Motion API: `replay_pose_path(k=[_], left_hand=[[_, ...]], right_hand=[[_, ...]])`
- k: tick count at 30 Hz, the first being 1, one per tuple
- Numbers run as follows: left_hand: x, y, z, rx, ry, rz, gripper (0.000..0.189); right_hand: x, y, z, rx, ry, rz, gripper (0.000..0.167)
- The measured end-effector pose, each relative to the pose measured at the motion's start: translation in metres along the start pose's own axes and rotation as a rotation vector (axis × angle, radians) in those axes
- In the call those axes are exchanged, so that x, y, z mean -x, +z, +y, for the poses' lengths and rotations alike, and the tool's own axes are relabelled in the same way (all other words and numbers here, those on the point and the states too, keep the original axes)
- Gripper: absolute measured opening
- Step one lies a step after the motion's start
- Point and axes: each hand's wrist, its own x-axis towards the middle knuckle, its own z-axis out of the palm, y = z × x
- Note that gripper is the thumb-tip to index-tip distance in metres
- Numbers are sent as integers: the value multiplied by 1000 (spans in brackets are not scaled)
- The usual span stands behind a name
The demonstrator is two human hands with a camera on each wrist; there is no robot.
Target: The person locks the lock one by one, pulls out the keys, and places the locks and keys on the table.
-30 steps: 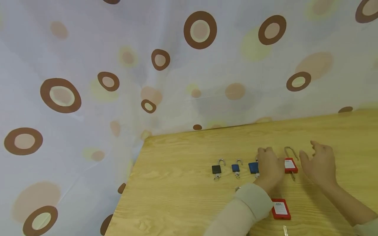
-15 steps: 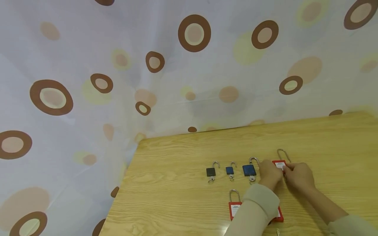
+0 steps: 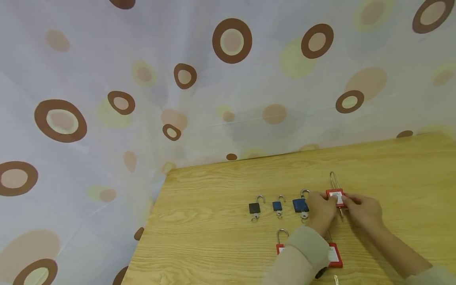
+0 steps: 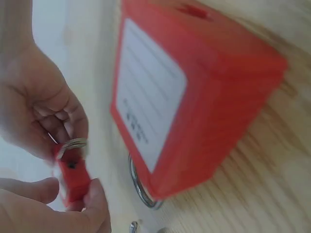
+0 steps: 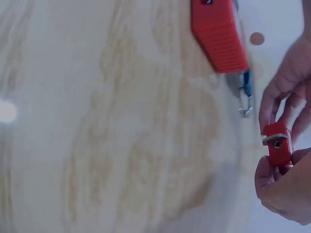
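Both hands hold a red padlock (image 3: 336, 194) with a white label, off to the right on the table in the head view. My left hand (image 3: 320, 208) pinches its left side, and my right hand (image 3: 365, 211) grips the right side. Its tall metal shackle points away from me, and a key (image 3: 341, 213) sticks out below. Both wrist views show the same padlock (image 4: 74, 179) end-on between the fingertips. A larger-looking red padlock (image 4: 170, 92) lies near the left wrist camera. Just left of my left hand is a blue padlock (image 3: 301, 205) with its shackle swung out.
A black padlock (image 3: 254, 208) and a small blue padlock (image 3: 277, 206) lie further left, shackles out, keys attached. Two more red padlocks, one left (image 3: 280, 249) and one right (image 3: 335, 255), lie nearer, partly behind my left sleeve. A patterned curtain (image 3: 199, 99) rises behind the wooden table (image 3: 206, 221).
My right hand came in from the right and took hold of the red padlock alongside my left. The padlock has since turned, so its shackle looks narrower.
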Motion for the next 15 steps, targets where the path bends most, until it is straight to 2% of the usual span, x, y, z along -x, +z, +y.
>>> replay_pose_path(k=[3,8,12,15], left_hand=[[2,-12,1,137,-76,-46,15],[7,-33,6,336,-247,-195,17],[11,-51,9,419,-292,-285,18],[15,-65,10,425,-290,-326,17]], right_hand=[[4,-7,-5,-100,11,-94,47],[15,-20,-16,-262,53,-245,61],[25,-25,-25,-343,61,-315,65],[33,-26,-31,-383,53,-343,64]])
